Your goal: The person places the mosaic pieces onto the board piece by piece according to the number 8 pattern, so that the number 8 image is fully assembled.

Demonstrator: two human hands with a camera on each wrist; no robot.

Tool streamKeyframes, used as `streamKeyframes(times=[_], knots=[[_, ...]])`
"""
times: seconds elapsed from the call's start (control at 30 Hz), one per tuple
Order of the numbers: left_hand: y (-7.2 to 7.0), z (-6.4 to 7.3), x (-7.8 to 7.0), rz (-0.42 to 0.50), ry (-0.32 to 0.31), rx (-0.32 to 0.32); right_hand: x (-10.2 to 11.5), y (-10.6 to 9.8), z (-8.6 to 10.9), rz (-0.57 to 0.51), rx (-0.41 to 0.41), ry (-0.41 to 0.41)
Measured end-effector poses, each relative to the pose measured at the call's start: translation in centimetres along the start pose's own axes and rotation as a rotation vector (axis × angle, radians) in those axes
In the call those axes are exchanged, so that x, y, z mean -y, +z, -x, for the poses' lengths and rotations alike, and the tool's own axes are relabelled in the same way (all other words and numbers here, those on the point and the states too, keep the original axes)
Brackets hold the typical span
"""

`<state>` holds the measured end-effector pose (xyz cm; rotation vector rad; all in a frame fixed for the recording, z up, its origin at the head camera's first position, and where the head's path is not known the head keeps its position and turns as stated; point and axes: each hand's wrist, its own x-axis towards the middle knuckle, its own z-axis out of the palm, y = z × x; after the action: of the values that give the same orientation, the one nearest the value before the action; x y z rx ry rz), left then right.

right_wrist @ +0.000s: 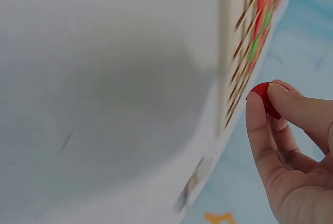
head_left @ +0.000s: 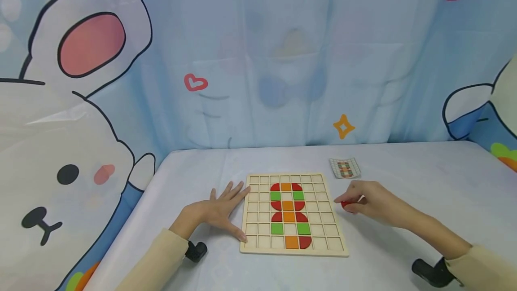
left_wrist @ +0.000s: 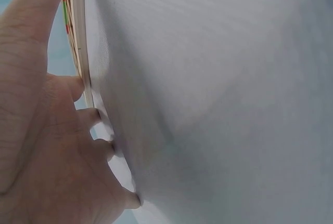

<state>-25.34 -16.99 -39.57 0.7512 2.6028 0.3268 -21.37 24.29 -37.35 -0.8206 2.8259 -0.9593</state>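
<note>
A wooden grid board [head_left: 295,252] lies on the white table, with red round-cornered tiles [head_left: 304,242], orange square tiles [head_left: 288,217] and green square tiles [head_left: 277,228] in its middle columns. In the bottom row, an orange and a red tile sit side by side, with bare wood to their left. My left hand [head_left: 220,210] is spread flat, thumb and index finger touching the board's left edge. Just off the right edge, my right hand [head_left: 375,203] pinches a red tile [right_wrist: 263,98] between thumb and fingertips, above the table. Its fingers partly cover that tile.
Behind the board's right corner lies a small card [head_left: 345,168] printed with a coloured grid pattern. A blue curtain [head_left: 282,102] with cartoon animals hangs behind the table [head_left: 210,165]. Dark wrist-camera mounts stick out at both sleeves.
</note>
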Motion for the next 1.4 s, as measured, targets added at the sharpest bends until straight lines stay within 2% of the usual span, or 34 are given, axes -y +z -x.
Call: streamKeyframes(times=[0.27,0.4,0.5,0.83,0.93,1.17,1.4], knots=[[0.0,-0.1,0.0,-0.005,-0.004,0.001,5.2,3.1,-1.9,-0.149,0.104,-0.131],[0.0,-0.1,-0.1,-0.011,-0.007,-0.004,6.8,4.6,-3.0,-0.221,0.135,-0.172],[0.1,-0.2,0.0,-0.017,-0.015,-0.007,7.6,5.8,-3.7,-0.234,0.151,-0.198],[0.3,-0.4,0.0,-0.023,-0.036,-0.012,8.7,8.4,-4.7,-0.270,0.214,-0.200],[0.3,-0.4,0.0,-0.026,-0.041,-0.010,8.7,8.6,-4.8,-0.289,0.225,-0.188],[0.3,-0.4,0.1,-0.032,-0.040,-0.009,8.7,8.5,-5.2,-0.212,0.240,-0.186],[0.2,-0.4,-0.1,-0.036,-0.040,-0.010,8.7,8.3,-5.6,-0.211,0.285,-0.173]])
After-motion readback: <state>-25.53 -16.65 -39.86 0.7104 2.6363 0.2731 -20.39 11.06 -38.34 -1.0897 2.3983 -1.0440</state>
